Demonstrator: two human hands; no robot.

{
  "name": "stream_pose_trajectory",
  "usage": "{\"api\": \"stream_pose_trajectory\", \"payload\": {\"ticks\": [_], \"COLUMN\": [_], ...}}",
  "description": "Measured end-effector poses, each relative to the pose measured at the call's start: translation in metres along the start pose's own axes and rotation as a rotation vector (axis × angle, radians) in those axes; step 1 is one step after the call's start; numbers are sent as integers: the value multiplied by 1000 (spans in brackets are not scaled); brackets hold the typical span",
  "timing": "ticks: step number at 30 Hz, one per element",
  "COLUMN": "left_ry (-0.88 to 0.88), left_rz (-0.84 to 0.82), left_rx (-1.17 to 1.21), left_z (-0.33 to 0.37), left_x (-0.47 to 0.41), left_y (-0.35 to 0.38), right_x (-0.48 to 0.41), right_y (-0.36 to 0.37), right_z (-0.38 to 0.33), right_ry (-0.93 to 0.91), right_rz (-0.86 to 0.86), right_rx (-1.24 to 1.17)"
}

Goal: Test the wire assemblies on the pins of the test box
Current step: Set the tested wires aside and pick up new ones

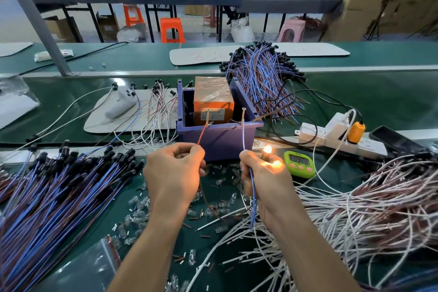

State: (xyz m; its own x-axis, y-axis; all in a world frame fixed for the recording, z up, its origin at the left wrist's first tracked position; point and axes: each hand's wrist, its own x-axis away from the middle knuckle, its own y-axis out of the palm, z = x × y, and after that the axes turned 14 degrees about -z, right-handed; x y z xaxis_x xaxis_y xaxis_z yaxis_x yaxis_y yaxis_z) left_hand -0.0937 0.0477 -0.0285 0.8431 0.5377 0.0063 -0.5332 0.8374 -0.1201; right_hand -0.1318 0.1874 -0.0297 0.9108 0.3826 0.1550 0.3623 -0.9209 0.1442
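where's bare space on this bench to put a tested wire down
The green belt is bare right of the far blue wire heap, behind the power strip. So is the far belt between the grey post and the white card. Crowded up front: blue bundle left, white wires right, clear bits between.

The green tabletop (391, 102) carries a blue bin (218, 140) at its middle. A sheaf of blue and brown wires (59, 187) lies at the left, and a heap of white and brown wires (367, 197) at the right. A further wire pile (263, 83) lies behind the bin. Right of the bin lie a green timer (299, 163), a white power strip (331, 135) and a dark phone (398, 140). Small clear bulbs (139, 216) are scattered in front.
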Motion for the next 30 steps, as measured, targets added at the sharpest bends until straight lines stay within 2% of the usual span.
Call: {"api": "stream_pose_trajectory", "payload": {"ticks": [4, 7, 11, 13, 17, 19, 24, 27, 30], "left_ry": [3, 4, -11, -30, -70, -115, -320, -317, -266], "left_rz": [50, 92, 20, -95, -536, -695, -935, -1115, -1247], "left_rx": [77, 122, 44, 8, 1, 63, 189, 241, 239], "left_z": [-5, -8, -4, 5, 26, 31, 34, 36, 42], "left_x": [2, 4, 11, 17, 40, 53, 68, 72, 78], "left_y": [-5, -10, -10, -8, 18, 42, 85, 98, 114], "right_x": [11, 28, 54, 67, 88, 97, 117, 131, 143], "right_y": [-7, -16, -32, -46, -73, -82, -101, -115, -130], "right_z": [6, 5, -10, -19, -36, -41, -42, -44, -40], "right_ry": [41, 67, 48, 41, 56, 78, 114, 153, 154], "right_rz": [-37, -213, -385, -377, -346, -360, -338, -396, -385], "right_rx": [2, 69, -21, -49, 23, 47, 57, 50, 15]}}
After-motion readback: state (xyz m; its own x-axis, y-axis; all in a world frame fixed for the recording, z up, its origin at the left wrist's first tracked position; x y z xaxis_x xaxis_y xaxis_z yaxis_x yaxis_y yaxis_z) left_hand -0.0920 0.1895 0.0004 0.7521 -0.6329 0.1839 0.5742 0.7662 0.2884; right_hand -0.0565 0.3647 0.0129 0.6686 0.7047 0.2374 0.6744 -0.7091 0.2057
